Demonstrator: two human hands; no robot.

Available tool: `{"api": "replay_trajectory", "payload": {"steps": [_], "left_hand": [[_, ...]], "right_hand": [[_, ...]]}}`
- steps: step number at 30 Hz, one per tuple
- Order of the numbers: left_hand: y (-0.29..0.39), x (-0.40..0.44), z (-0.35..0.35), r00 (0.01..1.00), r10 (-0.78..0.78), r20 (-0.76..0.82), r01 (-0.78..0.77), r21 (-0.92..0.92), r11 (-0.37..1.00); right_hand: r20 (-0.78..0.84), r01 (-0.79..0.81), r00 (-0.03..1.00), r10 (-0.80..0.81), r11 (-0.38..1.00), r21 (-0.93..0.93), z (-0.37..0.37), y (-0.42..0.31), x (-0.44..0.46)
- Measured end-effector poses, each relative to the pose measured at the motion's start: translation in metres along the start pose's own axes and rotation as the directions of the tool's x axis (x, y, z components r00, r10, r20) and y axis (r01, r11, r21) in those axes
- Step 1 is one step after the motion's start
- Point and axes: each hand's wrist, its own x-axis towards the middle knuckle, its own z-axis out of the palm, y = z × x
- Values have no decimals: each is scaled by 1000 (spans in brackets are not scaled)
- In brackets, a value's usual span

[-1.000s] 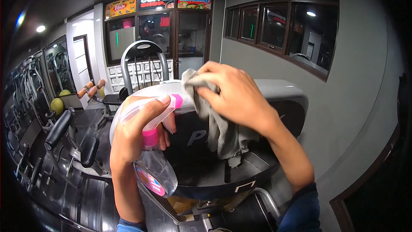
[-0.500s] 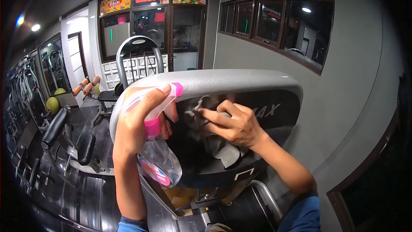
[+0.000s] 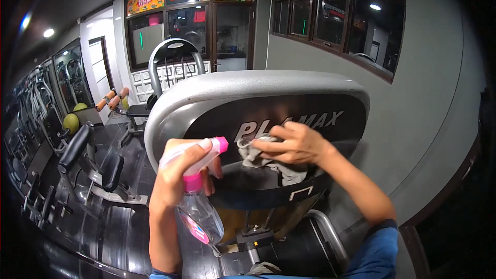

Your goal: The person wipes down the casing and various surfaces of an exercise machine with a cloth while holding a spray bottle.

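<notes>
My left hand (image 3: 173, 178) is wrapped round the neck of a clear spray bottle (image 3: 202, 217) with a pink collar and a white-and-pink trigger head. The bottle hangs in front of the left part of a gym machine's panel. My right hand (image 3: 294, 144) grips a crumpled grey cloth (image 3: 258, 157) against the black panel (image 3: 305, 106). White lettering on that panel is partly hidden behind my fingers. A thick silver-grey frame (image 3: 258, 80) curves round the panel's top and sides.
A padded bench machine (image 3: 111, 173) stands on the dark floor to the left, with an arched machine (image 3: 176, 51) behind. The grey wall (image 3: 434, 98) with windows (image 3: 330, 26) rises close on the right. Below the panel is a metal guard rail (image 3: 330, 237).
My right hand has moved the cloth right and lower in the view, uncovering more lettering. The left hand and bottle sit lower in view, and the camera view has shifted.
</notes>
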Motion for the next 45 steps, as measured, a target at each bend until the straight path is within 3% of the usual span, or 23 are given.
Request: {"api": "replay_trajectory", "payload": {"steps": [2, 4, 6, 9, 10, 12, 15, 17, 20, 22, 24, 28, 29, 30, 32, 34, 37, 40, 42, 45], "left_hand": [[-6, -4, -3, 999, -23, 35, 23, -1, 1000], [-11, -6, -2, 999, -30, 28, 30, 12, 999], [-16, -4, 4, 1000, -24, 2, 24, 20, 1000], [-23, 0, 10, 1000, -22, -15, 23, 51, 998], [-24, 0, 12, 999, -31, -7, 31, 66, 997], [-22, -2, 14, 999, -42, -14, 43, 79, 996], [-24, -5, 8, 998, -68, -16, 69, 93, 993], [-26, -7, 2, 991, -116, 65, 112, 65, 992], [-32, -6, 8, 989, -136, 57, 133, 56, 990], [-32, -5, 13, 989, -131, 72, 126, 60, 990], [-33, -4, 14, 989, -123, 86, 118, 60, 991], [-38, -1, 8, 986, -120, 117, 119, 16, 993], [-40, -1, 6, 985, -123, 124, 125, -9, 992], [-42, 0, 4, 983, -125, 131, 127, -8, 992], [-44, 3, 0, 970, -153, 189, 172, -89, 981], [-45, 2, -1, 965, -160, 206, 181, -88, 979], [-44, 2, -3, 959, -167, 229, 190, -79, 979], [-46, 2, -4, 955, -162, 248, 188, -85, 978], [-47, 2, -5, 956, -153, 249, 184, -107, 977], [-47, 2, -6, 953, -154, 260, 187, -110, 976]], "right_hand": [[19, 11, 1000, -11, 999, -41, -25, 18, -5], [-46, -150, 988, 144, 978, -144, -32, 29, -7], [-80, -221, 974, 212, 967, -126, -31, 23, 0], [-28, -40, 999, 40, 999, 24, -6, -2, 5], [88, 32, 996, -35, 999, 31, -2, -11, 4], [91, -3, 996, -6, 996, 91, -8, -3, 0], [191, 8, 981, -12, 1000, 19, -26, 14, -13], [205, -4, 979, 7, 1000, -16, -31, 12, -10], [304, -67, 952, 30, 992, 110, -24, -14, 6], [370, -141, 926, 80, 980, 141, -30, -22, 15], [559, -487, 793, 241, 803, 345, -48, -13, 22], [558, -636, 751, 353, 615, 466, -54, -22, 0], [629, -692, 696, 347, 557, 459, -59, -22, -4], [631, -697, 692, 351, 554, 456, -58, -27, -5], [522, -783, 619, 587, 511, 354, -52, -44, -5], [450, -847, 527, 720, 407, 341, -43, -62, 1], [438, -843, 531, 725, 402, 357, -48, -66, 5], [502, -817, 576, 645, 429, 385, -53, -61, 11], [588, -751, 660, 468, 384, 537, -63, -59, 20], [588, -748, 664, 462, 434, 503, -66, -58, 19]]}}
